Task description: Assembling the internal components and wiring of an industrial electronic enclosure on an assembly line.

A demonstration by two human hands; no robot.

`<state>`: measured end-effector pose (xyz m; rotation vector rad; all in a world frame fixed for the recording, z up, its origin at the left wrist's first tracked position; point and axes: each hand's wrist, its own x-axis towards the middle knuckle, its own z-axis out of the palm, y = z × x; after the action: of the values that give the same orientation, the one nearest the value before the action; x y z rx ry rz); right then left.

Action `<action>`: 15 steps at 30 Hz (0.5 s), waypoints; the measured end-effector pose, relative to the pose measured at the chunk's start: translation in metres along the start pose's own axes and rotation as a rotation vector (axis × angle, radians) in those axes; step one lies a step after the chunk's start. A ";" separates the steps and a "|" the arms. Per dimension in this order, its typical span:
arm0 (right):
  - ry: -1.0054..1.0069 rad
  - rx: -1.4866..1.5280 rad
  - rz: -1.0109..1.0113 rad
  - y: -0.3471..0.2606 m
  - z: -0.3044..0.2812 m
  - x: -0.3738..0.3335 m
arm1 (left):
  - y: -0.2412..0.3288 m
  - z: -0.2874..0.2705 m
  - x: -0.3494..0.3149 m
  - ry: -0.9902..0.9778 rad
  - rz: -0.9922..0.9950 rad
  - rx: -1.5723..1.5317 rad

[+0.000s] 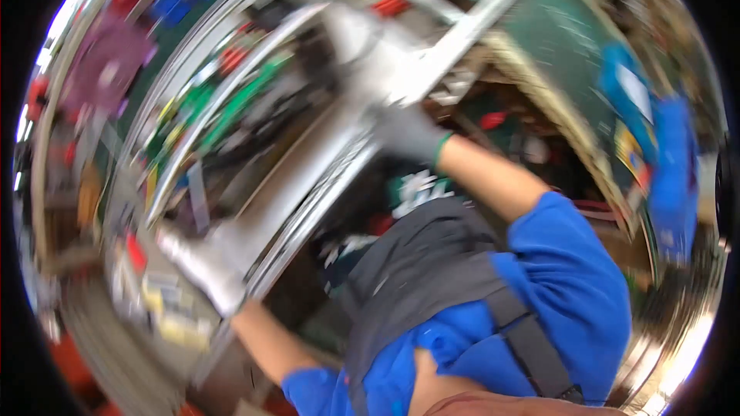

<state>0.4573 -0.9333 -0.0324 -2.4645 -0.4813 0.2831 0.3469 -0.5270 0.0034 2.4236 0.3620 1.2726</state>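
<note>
The whole picture is smeared by motion. A long silver metal ladder (308,177) runs diagonally from lower left to upper right, with its rungs showing near the top. My left hand (204,266), in a grey glove, is closed around the rail's lower end. My right hand (408,135), also in a grey glove with a green cuff, grips the rail higher up near the middle. My blue sleeves and grey overalls (432,277) fill the lower right.
Shelves (208,108) crowded with green, red and yellow items lie left of the ladder. A dark green board (563,31) and blue objects (663,154) sit at the right. Small boxes and clutter (154,293) lie at the lower left.
</note>
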 end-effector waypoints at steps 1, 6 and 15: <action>-0.007 0.325 0.015 0.005 0.023 -0.035 | 0.012 -0.004 -0.013 -0.021 0.014 -0.141; 0.087 0.188 -0.192 0.042 0.001 -0.171 | 0.064 -0.037 -0.071 -0.117 -0.254 -0.558; 1.060 -0.472 0.731 0.232 -0.158 -0.375 | 0.025 -0.047 -0.123 0.133 -0.343 -0.435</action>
<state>0.2282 -1.3412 -0.0129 -2.6825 0.8894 -0.9237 0.2407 -0.5883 -0.0514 1.8311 0.4597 1.2111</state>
